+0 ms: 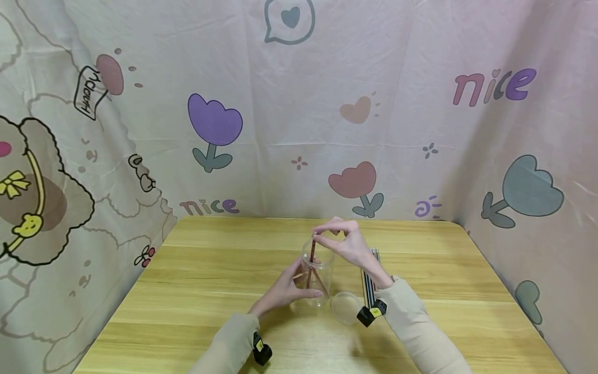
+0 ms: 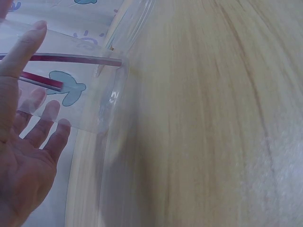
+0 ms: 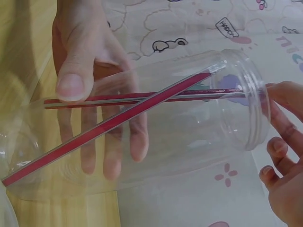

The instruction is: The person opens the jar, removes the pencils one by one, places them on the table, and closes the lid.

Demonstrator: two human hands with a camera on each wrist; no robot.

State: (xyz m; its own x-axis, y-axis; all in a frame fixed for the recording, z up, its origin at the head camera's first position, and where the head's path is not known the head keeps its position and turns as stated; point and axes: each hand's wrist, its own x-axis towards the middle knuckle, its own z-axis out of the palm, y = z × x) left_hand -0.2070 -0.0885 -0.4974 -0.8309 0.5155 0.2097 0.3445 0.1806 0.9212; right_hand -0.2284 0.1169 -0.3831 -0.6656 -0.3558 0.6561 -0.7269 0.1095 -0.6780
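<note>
A clear, wide-mouthed plastic jar (image 1: 325, 278) stands near the middle of the table. My left hand (image 1: 282, 289) grips it low, with the thumb on the near side and the fingers round the back. Above the mouth, my right hand (image 1: 348, 244) pinches the top end of a red pencil (image 3: 189, 96) between thumb and fingertips. Most of that pencil's length is down inside the jar. A second red pencil (image 3: 109, 125) with silver stripes leans slantwise within, from the bottom to near the neck, crossing the first in the right wrist view.
A round clear lid (image 1: 345, 309) lies on the table (image 1: 210, 275) just right of the jar. Several dark and coloured pencils (image 1: 367, 285) lie in a bunch beyond it, partly hidden under my right wrist. A patterned cloth (image 1: 289, 130) hangs behind the table.
</note>
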